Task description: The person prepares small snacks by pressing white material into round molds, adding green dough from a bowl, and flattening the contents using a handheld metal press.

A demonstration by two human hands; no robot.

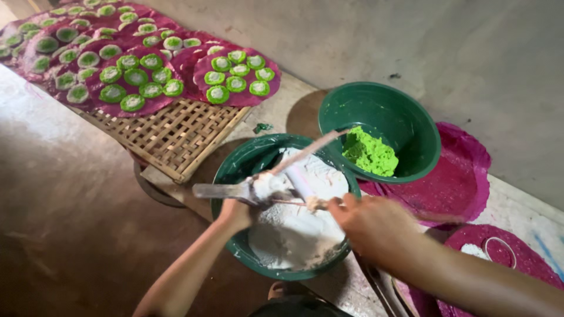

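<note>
White flour-like powder fills the nearer green bowl, which sits at the middle of the frame on a pale, dusty ledge. Over that powder the left hand is closed around the handle of a flat metal spatula, whose blade points left past the bowl's rim and carries a lump of white dough near the grip. The right hand comes in from the right with its fingers pinched together on a thin stick; the stick slants up and to the right across the bowl, and its lower end meets the dough on the spatula. Both hands hover just above the powder, close to each other, with motion blur softening the fingertips, so the exact contact points are hard to make out.

Just beyond, touching the first bowl's far rim, stands a second green bowl holding a clump of bright green crumbly paste against its near wall. Round magenta sheets lie under and to the right of that bowl, one of them bearing a small metal ring. To the upper left, a woven bamboo tray carries more magenta sheets covered with rows of small green-rimmed, white-centred cakes. Brown floor spreads on the left
</note>
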